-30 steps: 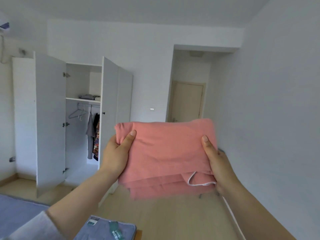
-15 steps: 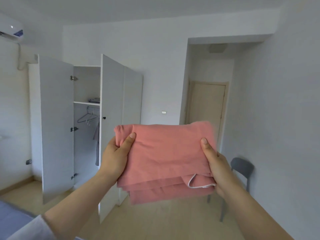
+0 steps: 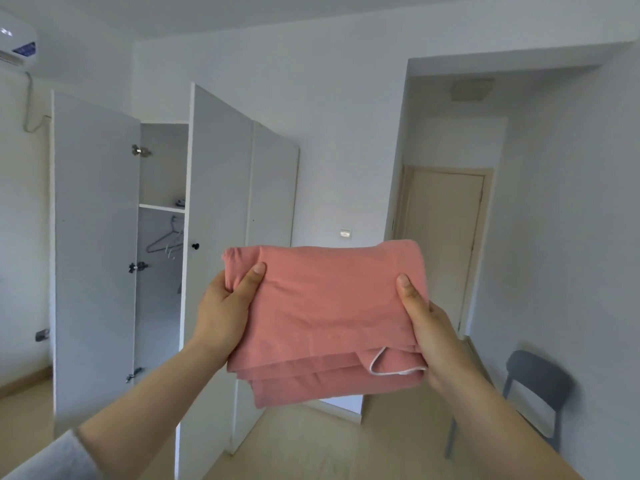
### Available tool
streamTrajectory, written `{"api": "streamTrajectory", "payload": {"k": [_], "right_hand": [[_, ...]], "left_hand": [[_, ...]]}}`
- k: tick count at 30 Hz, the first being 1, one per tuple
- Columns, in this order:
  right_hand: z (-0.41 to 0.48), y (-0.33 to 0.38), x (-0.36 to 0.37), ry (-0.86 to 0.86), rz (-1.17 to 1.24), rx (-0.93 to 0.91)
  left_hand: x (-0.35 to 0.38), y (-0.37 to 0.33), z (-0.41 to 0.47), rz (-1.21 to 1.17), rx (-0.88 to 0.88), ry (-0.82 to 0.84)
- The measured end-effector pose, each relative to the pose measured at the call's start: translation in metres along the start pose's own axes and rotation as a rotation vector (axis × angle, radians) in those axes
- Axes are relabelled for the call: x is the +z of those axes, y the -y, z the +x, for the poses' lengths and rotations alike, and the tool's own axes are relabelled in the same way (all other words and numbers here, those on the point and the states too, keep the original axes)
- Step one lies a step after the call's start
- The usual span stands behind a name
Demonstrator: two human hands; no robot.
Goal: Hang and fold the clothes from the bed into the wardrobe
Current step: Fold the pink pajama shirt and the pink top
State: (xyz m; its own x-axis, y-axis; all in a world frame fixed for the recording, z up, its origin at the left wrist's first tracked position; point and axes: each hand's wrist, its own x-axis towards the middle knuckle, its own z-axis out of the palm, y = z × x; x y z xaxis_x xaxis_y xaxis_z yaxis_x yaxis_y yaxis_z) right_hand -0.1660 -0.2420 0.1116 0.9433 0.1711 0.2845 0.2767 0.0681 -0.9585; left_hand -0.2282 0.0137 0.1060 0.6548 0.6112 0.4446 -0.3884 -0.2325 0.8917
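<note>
The left hand (image 3: 221, 313) and right hand (image 3: 433, 334) each pinched one side of the folded pink garment (image 3: 325, 306). The thumbs lay on top and the fingers were hidden beneath, probably so the stacked layers stayed flat and the fold did not slip open. The garment was held in the air at chest height, touching nothing else. A loop of white trim (image 3: 391, 370) hung out of its lower right corner.

Beyond it the wardrobe (image 3: 93, 237) stood with its doors swung wide. That exposed a shelf (image 3: 161, 208), the likely place for a folded piece, and an empty hanger (image 3: 164, 242) on the rail below. A grey chair (image 3: 536, 379) stood by the right wall, and a closed door (image 3: 443, 244) lay farthest back.
</note>
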Motion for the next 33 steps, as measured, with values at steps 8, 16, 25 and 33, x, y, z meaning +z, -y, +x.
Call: {"api": "streamTrajectory", "payload": {"k": [8, 16, 25, 33], "right_hand": [[0.158, -0.055, -0.005, 0.084, 0.023, -0.031], [0.311, -0.098, 0.048, 0.345, 0.062, -0.008], [0.414, -0.155, 0.193, 0.504, 0.159, -0.006], [0.483, -0.168, 0.343, 0.661, 0.232, -0.025]], "left_hand": [[0.074, 0.070, 0.097, 0.017, 0.001, -0.080], [0.091, 0.122, 0.185, 0.127, -0.005, -0.335], [0.027, 0.184, 0.272, 0.224, 0.023, -0.589], [-0.055, 0.212, 0.357, 0.271, 0.053, -0.757]]}}
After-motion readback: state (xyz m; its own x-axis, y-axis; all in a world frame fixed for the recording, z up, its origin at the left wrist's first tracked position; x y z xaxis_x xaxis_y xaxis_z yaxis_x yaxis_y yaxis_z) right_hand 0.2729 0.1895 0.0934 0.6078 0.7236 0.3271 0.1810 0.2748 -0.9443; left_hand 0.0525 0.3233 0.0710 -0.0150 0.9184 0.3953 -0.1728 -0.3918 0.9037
